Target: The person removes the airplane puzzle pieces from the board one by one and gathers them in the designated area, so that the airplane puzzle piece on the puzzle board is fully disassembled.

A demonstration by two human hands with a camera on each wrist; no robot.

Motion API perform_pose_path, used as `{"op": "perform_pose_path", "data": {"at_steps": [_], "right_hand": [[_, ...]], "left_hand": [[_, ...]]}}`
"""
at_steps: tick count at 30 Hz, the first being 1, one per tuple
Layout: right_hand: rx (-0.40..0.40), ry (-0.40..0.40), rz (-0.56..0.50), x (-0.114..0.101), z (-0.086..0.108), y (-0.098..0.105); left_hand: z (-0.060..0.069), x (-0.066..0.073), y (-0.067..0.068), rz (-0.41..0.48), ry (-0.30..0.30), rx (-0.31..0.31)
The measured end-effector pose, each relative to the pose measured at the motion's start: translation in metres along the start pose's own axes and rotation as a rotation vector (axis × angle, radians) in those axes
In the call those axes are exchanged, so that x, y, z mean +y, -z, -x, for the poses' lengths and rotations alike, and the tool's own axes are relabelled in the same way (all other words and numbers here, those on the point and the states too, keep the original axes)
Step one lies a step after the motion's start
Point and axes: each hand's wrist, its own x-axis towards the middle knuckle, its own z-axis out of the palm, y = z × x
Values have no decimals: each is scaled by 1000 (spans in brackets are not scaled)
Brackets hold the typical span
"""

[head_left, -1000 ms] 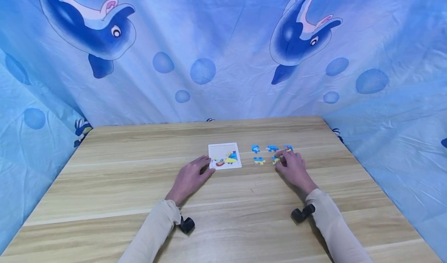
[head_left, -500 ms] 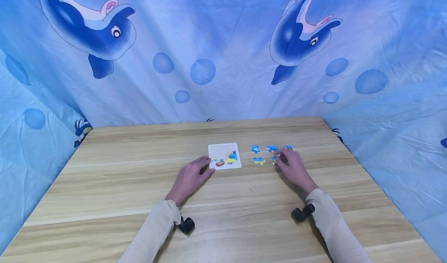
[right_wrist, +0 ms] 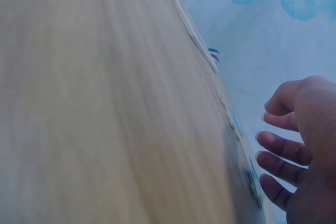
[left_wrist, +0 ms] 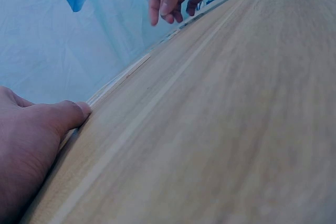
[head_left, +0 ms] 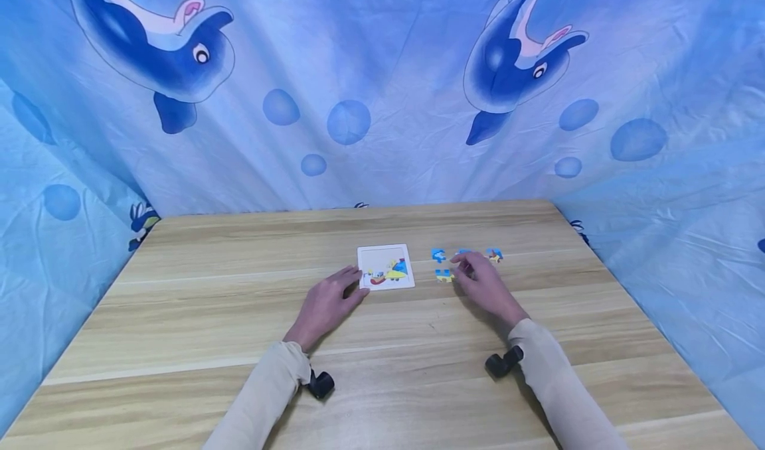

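My left hand [head_left: 325,306] rests at the near left corner of a white-framed jigsaw tray [head_left: 388,246], its fingers fairly straight. In the left wrist view its thumb [left_wrist: 71,116] touches the tray's edge. Part of a colourful picture fills the lower part of the tray. My right hand [head_left: 483,284] hovers low over loose jigsaw pieces, fingers loosely bent. Nothing shows between thumb and fingers in either wrist view. Just left of it lies a blue and yellow piece [head_left: 443,276]. Behind it another blue piece [head_left: 464,251] is partly covered. Whatever lies under the palm is hidden in the head view.
A blue piece [head_left: 438,255] and a blue and red piece [head_left: 494,255] lie in the far row. The wooden table [head_left: 382,370] ends at a blue curtain [head_left: 394,164] printed with dolphins. Black wrist cameras [head_left: 323,385] sit on both sleeves.
My right hand has shifted left from the right end of the pieces, and the blue and red piece now shows fully. My left hand has stayed at the tray.
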Motion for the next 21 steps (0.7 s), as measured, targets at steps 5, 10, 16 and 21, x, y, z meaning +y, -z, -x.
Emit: {"op": "perform_pose_path", "data": {"at_steps": [5, 10, 16, 21], "right_hand": [[-19, 13, -16, -8, -7, -8], [-49, 20, -27, -14, -14, -17], [-60, 49, -35, -20, -24, -31], [-73, 61, -38, -24, -31, -41]], "left_hand": [[0, 0, 0, 3, 7, -1], [-1, 0, 0, -5, 3, 2], [-1, -1, -1, -6, -4, 6], [-1, -1, -1, -13, -6, 1]]}}
